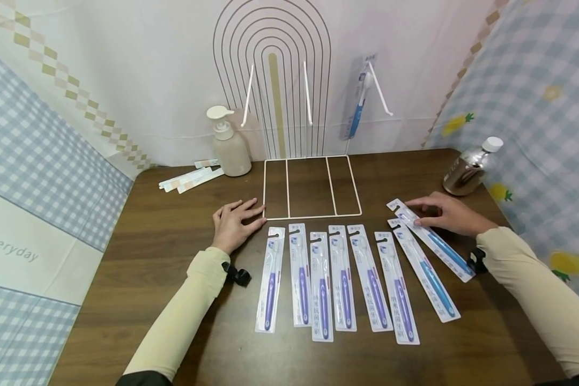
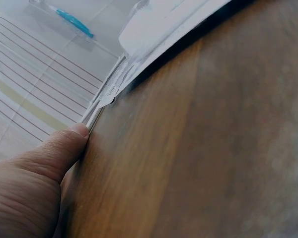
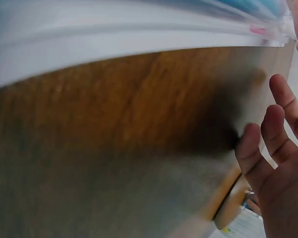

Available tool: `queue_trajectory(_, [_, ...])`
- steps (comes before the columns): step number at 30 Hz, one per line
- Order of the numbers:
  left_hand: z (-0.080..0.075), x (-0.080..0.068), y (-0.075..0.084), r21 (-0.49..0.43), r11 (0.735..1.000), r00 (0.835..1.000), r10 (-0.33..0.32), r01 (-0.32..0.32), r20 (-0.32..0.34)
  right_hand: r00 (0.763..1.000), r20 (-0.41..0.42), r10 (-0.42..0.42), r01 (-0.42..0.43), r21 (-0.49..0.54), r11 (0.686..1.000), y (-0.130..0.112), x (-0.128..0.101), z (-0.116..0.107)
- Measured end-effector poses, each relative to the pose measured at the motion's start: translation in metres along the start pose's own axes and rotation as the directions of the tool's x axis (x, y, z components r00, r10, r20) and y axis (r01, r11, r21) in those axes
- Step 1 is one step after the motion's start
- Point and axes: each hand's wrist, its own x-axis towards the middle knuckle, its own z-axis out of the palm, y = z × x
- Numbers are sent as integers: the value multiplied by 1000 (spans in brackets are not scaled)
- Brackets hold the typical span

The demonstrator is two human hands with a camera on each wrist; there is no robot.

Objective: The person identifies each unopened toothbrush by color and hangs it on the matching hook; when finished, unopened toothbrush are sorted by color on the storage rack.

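My right hand pinches the upper part of a packaged blue toothbrush between thumb and forefinger; its other fingers are loosely bent. Beside it lies another packaged blue toothbrush. Several packaged purple toothbrushes lie in a row to the left. My left hand rests on the table with fingers spread, its thumb touching the front left corner of a white wire rack. One packaged blue toothbrush hangs on the rack's right hook.
Two more white hooks stick out left of it, bearing nothing. A pump bottle and several slim paper packets stand and lie at the back left. A silvery bottle with a white cap stands beyond my right hand.
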Motion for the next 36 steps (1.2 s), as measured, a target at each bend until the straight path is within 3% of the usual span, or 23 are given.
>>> queue_trajectory(14, [3, 1, -3, 7, 1000, 1000, 20, -20, -15, 999, 4, 36, -36, 24, 999, 3, 4, 3])
queue_trajectory(23, [1, 1, -4, 3, 1000, 1000, 14, -14, -12, 977, -18, 211, -205, 165, 965, -9, 2, -1])
queue_trajectory(29, [1, 0, -4, 2, 1000, 1000, 10, -10, -15, 983, -79, 166, -146, 215, 966, -22, 2, -9])
queue_trajectory(33, [2, 0, -4, 1, 1000, 1000, 16, -16, -19, 973, -209, 97, -66, 152, 986, -37, 4, -22])
queue_trajectory(36, [3, 0, -4, -4, 1000, 999, 23, -23, -25, 948, -319, -4, 36, 95, 995, -53, 9, -34])
